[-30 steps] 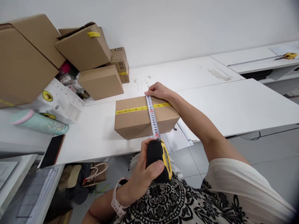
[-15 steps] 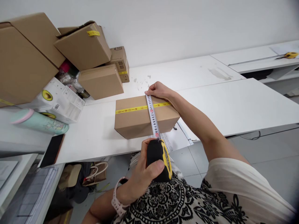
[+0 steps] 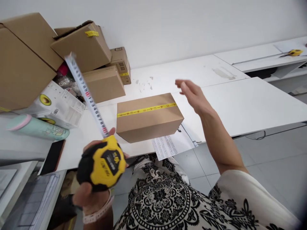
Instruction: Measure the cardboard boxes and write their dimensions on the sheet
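Note:
A sealed cardboard box [image 3: 148, 116] with a yellow tape stripe lies on the white table [image 3: 240, 105] near its front edge. My left hand [image 3: 90, 191] grips a yellow and black tape measure [image 3: 102, 164], lifted to the left of the box. Its white blade [image 3: 85, 92] sticks up and away to the left, free at the tip. My right hand [image 3: 193, 94] hovers open above the table just right of the box's far corner, touching nothing.
A printed sheet [image 3: 171, 143] pokes out from under the box. Stacked cardboard boxes [image 3: 81, 48], a white carton [image 3: 59, 103], a mint bottle [image 3: 35, 127] and a dark phone [image 3: 53, 155] crowd the left. Another tape measure [image 3: 294, 52] lies on the far right desk.
My right hand let go of the blade's end and lifted off the box. My left hand swung the tape measure up and left, so the blade no longer lies across the box.

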The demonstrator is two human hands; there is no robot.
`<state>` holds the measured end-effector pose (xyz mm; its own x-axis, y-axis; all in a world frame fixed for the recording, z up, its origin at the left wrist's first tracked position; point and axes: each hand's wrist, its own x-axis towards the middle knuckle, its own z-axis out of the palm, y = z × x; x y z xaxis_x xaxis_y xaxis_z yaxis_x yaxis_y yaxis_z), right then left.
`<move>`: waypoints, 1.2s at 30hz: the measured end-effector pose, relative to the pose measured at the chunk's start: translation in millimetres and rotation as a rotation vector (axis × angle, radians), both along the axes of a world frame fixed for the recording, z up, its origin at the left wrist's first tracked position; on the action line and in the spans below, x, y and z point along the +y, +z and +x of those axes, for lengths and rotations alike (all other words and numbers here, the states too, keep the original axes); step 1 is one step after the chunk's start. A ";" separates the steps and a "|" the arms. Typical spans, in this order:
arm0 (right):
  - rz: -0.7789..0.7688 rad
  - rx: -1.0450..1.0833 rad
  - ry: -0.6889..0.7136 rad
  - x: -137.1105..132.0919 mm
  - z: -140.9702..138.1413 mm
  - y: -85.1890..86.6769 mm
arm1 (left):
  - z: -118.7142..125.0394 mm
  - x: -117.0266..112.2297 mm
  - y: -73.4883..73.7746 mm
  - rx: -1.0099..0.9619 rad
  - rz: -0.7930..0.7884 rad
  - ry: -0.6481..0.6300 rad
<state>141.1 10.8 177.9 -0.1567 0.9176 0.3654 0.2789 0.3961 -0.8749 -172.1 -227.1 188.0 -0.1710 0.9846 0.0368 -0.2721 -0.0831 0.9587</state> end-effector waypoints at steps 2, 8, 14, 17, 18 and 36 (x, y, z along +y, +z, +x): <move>-0.151 -0.019 -0.002 -18.8 14.4 -29.2 | -17.7 7.1 -5.0 0.000 0.027 0.138; -0.412 0.045 0.299 -54.3 15.2 -57.4 | -40.0 38.7 -34.1 -0.164 -0.050 -0.001; -0.219 0.163 0.386 -45.9 0.1 -24.6 | -46.5 60.0 -22.0 -0.062 0.199 -0.063; -0.122 0.227 0.403 -20.0 -12.2 -38.8 | -50.0 76.5 -23.0 -0.017 0.237 -0.109; -0.099 0.247 0.393 -10.0 -17.3 -48.3 | -51.7 82.9 -27.2 -0.017 0.229 -0.123; -0.076 -0.049 0.058 53.0 -45.2 -157.3 | -66.0 128.5 -107.0 -0.032 -0.118 0.047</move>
<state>95.8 63.8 20.7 -0.2264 0.9312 0.2855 0.3004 0.3456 -0.8890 -238.0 -98.6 81.0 -0.2168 0.9725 -0.0851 -0.3013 0.0163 0.9534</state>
